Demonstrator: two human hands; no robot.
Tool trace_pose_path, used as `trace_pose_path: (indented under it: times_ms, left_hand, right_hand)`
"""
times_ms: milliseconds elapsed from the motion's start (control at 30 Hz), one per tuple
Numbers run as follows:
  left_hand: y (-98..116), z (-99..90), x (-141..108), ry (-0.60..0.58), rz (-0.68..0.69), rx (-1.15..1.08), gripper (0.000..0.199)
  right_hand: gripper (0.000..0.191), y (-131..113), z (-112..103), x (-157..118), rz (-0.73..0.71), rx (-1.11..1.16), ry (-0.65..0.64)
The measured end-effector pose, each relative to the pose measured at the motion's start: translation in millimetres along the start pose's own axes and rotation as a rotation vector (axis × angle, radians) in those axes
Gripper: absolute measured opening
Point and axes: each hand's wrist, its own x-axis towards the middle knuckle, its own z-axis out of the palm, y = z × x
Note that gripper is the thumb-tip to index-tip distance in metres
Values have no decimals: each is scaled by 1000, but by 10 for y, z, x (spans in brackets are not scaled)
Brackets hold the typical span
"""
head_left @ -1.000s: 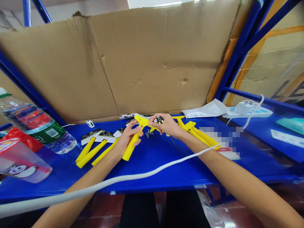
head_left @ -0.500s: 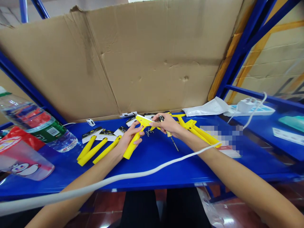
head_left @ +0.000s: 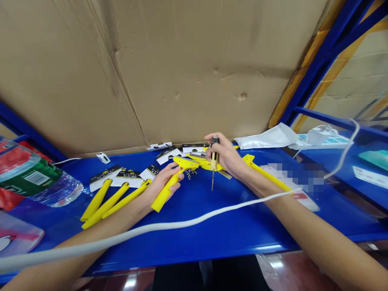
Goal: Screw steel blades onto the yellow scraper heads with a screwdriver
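My left hand [head_left: 167,180] is wrapped round a yellow scraper [head_left: 163,195], its wide head up and its handle slanting down to the left. My right hand [head_left: 223,152] grips a screwdriver [head_left: 214,161] with a black and cream handle; its shaft points down over the blue table [head_left: 194,232]. Small screws [head_left: 189,173] lie just right of the scraper head. Behind them are more yellow parts [head_left: 204,163], partly hidden by my right hand. Several yellow handles [head_left: 104,206] lie beside my left forearm, near black-and-white cards [head_left: 127,178].
A large bottle [head_left: 45,180] and a clear cup [head_left: 18,234] are at the left. A white cable [head_left: 182,223] crosses over both forearms. A white pouch [head_left: 266,138] and a power strip [head_left: 321,141] lie at the back right; cardboard [head_left: 194,72] stands behind.
My right hand has moved away from the scraper head, and the screwdriver now hangs more upright. A white strip on the scraper head no longer shows. The view has shifted.
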Motion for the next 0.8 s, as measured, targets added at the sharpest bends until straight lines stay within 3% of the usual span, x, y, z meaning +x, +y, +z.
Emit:
trace_pose_path:
  times_ms: [100,233,433,800]
  left_hand:
    - [-17,-34,0,7,14,37,38]
    - [-42,-37,-37,26,8,90,38]
    - [-59,-11,-85,100,23,150,41]
    - [-43,-33,-106,107,-22,183,44]
  right_hand:
    - [32,-74,-73,32,-165,118,6]
    - [39,-207,-53,-39,-338,5,-17]
    - [37,-226,52,-155,-587,-110,119]
    - [37,-76,142,-242,-581,-164,150]
